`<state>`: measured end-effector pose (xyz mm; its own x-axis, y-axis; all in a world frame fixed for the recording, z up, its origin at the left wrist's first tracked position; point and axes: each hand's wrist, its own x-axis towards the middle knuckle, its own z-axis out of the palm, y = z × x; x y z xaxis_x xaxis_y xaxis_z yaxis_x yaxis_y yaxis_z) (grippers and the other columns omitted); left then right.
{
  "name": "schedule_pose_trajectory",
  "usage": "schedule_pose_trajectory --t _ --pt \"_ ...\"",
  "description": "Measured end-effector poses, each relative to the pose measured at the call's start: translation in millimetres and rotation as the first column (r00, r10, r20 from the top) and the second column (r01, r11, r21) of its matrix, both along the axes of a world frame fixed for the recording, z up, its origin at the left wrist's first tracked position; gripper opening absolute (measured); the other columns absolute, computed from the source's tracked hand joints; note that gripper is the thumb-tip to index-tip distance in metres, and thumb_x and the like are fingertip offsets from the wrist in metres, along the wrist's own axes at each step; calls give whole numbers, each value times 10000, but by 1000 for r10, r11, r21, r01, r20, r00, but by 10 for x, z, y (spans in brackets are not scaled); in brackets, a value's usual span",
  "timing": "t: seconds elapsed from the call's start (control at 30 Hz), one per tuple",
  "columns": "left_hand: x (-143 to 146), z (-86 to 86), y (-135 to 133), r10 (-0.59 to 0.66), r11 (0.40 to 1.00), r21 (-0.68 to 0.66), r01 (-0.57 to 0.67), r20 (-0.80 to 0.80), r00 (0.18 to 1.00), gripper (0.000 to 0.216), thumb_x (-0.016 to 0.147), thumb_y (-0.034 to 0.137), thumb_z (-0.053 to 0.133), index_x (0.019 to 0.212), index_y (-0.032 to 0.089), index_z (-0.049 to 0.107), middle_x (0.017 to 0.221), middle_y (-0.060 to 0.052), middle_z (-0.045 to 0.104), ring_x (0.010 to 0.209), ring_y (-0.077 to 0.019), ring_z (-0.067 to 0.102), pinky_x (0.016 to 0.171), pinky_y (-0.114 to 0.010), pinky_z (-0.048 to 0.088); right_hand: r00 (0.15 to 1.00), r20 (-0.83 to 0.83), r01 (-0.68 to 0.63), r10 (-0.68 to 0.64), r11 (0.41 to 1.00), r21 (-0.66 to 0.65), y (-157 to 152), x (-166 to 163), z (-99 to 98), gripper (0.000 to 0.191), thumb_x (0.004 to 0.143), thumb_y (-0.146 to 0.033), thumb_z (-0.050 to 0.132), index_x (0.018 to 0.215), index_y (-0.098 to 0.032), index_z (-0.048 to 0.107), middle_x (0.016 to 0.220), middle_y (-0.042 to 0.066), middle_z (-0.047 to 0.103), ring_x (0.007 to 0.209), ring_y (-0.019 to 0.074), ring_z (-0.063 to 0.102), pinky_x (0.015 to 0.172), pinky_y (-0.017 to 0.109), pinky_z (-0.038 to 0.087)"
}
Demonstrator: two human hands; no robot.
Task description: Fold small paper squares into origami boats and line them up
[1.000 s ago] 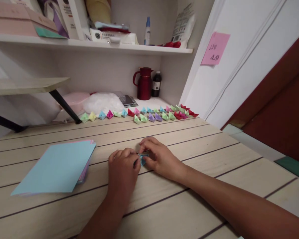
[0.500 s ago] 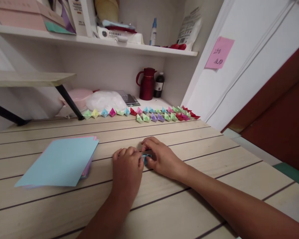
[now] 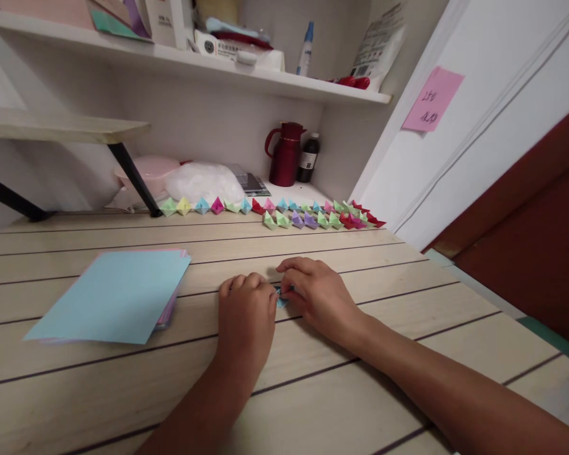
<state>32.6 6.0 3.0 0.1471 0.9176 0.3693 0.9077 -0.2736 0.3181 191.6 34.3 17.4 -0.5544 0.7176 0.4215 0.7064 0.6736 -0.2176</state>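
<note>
Left hand (image 3: 248,306), at 9 o'clock to a small blue folded paper (image 3: 282,302), has its fingers curled and appears closed on the near edge of that piece, though its fingertips are largely hidden. The right hand (image 3: 320,297), at 3 o'clock, pinches the opposite side between thumb and bent fingers, while its index finger extends toward 11 o'clock, clear of the paper. The paper lies between the two hands, low over the slatted tabletop (image 3: 322,392), and only a sliver is exposed. Compared with one second earlier, less blue shows: a pointed outline, then visible between the thumbs, is now mostly covered, and the right index finger reaches farther from the thumb. The change suggests that the right hand is adjusting its hold and that the fold is being worked, its present form uncertain. At 9 o'clock, beyond the left hand, lies a stack of paper (image 3: 109,297), a light blue sheet uppermost. Along 12 o'clock, well apart from the hands, stand folded paper boats (image 3: 282,220); behind them, a red jug (image 3: 286,155).
</note>
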Motion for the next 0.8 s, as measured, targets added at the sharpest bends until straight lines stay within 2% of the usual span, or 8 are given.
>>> schedule_pose_trajectory --t 0.1,0.2,0.27,0.37,0.47,0.8 --pt "-5 -9 20 -12 1000 -13 13 37 999 196 887 187 518 835 226 704 963 -18 694 922 -221 593 878 -415 389 999 48 -13 13 1000 7 31 -13 -1 129 793 -80 581 815 -207 585 1064 34 640 968 190 579 807 308 374" --pt "-11 -22 36 -17 999 -26 19 87 996 179 876 197 542 827 236 710 980 -11 690 934 -209 597 889 -403 391 999 43 24 -21 998 -58 65 -24 8 180 762 -80 604 882 -209 566 954 22 634 828 171 565 716 279 376" --pt "-18 -31 38 -9 999 -32 12 103 995 152 862 206 564 838 242 709 999 -10 687 950 -211 597 896 -406 388 1000 1 28 -28 993 -119 91 -18 12 251 749 -80 609 953 -217 556 954 14 625 799 162 556 675 259 379" --pt "-32 -44 31 5 999 -46 -1 93 996 104 811 209 629 878 251 697 1044 -11 677 992 -225 589 913 -417 376 998 -51 -50 41 983 -178 135 2 5 297 741 -61 599 983 -231 573 1004 12 625 911 170 569 741 254 408" --pt "-44 -47 22 4 999 -55 0 71 997 157 763 202 675 910 258 668 1074 -9 669 1031 -233 579 930 -419 360 992 -81 -112 98 976 -189 176 21 -11 285 747 -60 604 974 -232 602 1051 22 619 995 181 564 831 278 421" --pt "-59 51 21 18 991 -130 -10 65 998 206 750 193 675 909 226 549 993 -9 659 994 -239 569 885 -404 368 981 -94 -184 170 968 -170 189 62 2 251 786 -78 607 974 -237 655 1083 41 623 1027 192 570 896 328 434"
